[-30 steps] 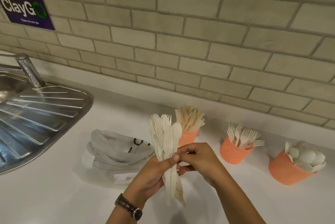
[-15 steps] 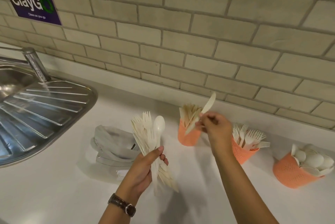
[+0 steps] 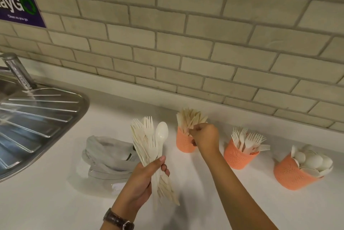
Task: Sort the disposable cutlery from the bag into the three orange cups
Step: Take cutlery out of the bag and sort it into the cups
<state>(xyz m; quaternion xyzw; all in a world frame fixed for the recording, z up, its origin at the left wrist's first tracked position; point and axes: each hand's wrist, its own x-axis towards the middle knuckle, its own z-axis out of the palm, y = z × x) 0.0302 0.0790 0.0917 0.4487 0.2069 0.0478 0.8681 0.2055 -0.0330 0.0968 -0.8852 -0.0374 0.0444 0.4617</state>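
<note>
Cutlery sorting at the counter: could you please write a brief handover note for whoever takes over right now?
Left grip holds a mixed bundle of forks and a spoon.
Right grip pinches a knife at the knife cup.
Fork cup and spoon cup stand to its right, already holding cutlery.
Bag lies on the counter.
Left to do: sort the bundle.

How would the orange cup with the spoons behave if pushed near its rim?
The spoon cup probably tips easily: spoons heap above its rim. Its perforated wall looks thin, so it is likely light and may slide on the smooth counter.
</note>
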